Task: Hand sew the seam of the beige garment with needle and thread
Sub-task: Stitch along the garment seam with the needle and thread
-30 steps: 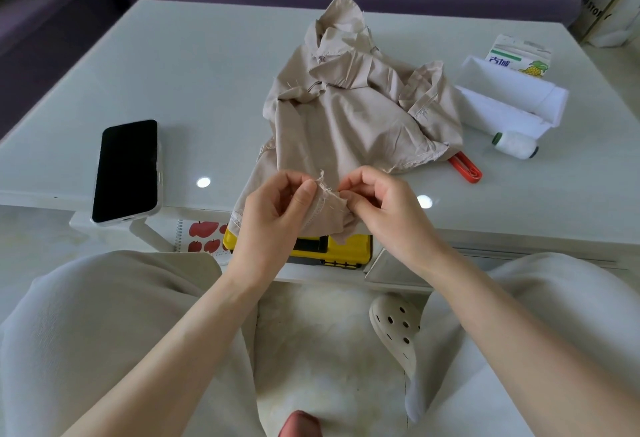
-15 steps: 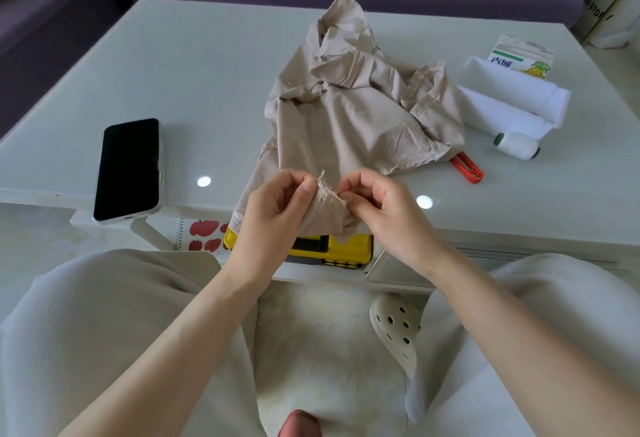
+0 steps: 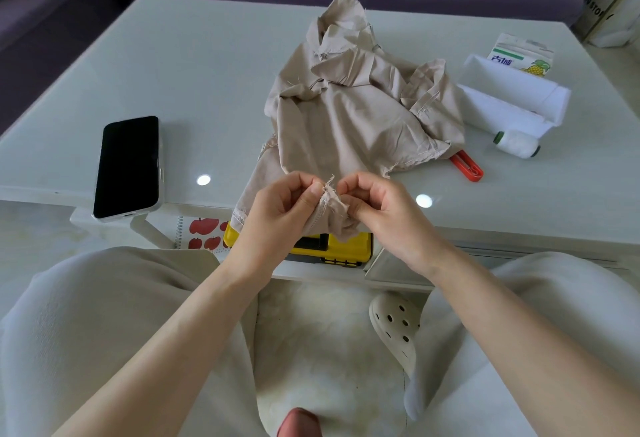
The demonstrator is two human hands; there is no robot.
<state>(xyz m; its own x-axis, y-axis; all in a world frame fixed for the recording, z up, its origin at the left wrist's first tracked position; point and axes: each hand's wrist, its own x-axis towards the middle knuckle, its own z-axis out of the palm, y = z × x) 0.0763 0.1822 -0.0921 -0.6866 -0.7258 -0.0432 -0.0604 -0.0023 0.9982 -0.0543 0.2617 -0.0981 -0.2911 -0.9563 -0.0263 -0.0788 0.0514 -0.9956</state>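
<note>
Pinching is recorded at both hands: the left hand (image 3: 277, 214) and the right hand (image 3: 384, 214), fingers curled, each grip a raised fold of the beige garment (image 3: 353, 117) between thumb and fingertips. The hands are held close together, just above the near edge of the worktop (image 3: 207, 72).

Item held: frayed seam edge (image 3: 329, 192), with loose fibres standing up between the two grips. Remainder of the garment: crumpled in a heap on the worktop, one end drawn over the near edge to the hands.

Progress, as judged: early. No needle can be made out in either hand, and no thread is seen running to the fabric; both may be too fine to show. No hand-sewn stitches can be told apart from the machine stitching along the hem. The seam is judged unclosed at the pinched spot, and most of the sewing is taken as outstanding.

Supplies: white thread spool (image 3: 517, 143), lying on its side, right of the garment. Red tool (image 3: 467, 168), partly tucked under the garment's right edge; kind not determined.

Containers: white open box (image 3: 512, 104), just behind the spool; nothing is seen in the part shown. Printed carton (image 3: 523, 57), behind the box; contents hidden. Yellow case (image 3: 339, 246), on the shelf under the worktop, apparently shut; contents hidden.

Other: phone (image 3: 128, 166), screen dark, at the left near edge. Apple-printed notebook (image 3: 204, 232), beside the yellow case.
</note>
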